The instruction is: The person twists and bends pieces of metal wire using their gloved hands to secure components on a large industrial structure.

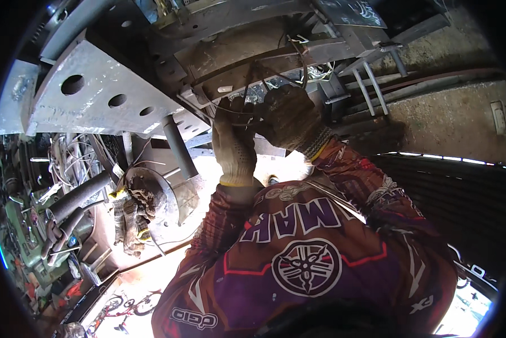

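Note:
Both my hands wear dirty knit gloves and are raised to the underside of a grey metal frame. My left hand has its fingers closed around a bundle of thin dark wires that loops out of the frame. My right hand sits just to the right of it, fist closed on the same bundle, and the two gloves touch. Where the wires end is hidden behind the gloves. My patterned red and purple sleeves rise from the lower edge.
The frame's plate has three round holes, and a grey cylinder hangs beneath it. A spare pair of gloves lies on a round metal part at the left, next to black padded tubes. White metal rods and a concrete surface are at the right.

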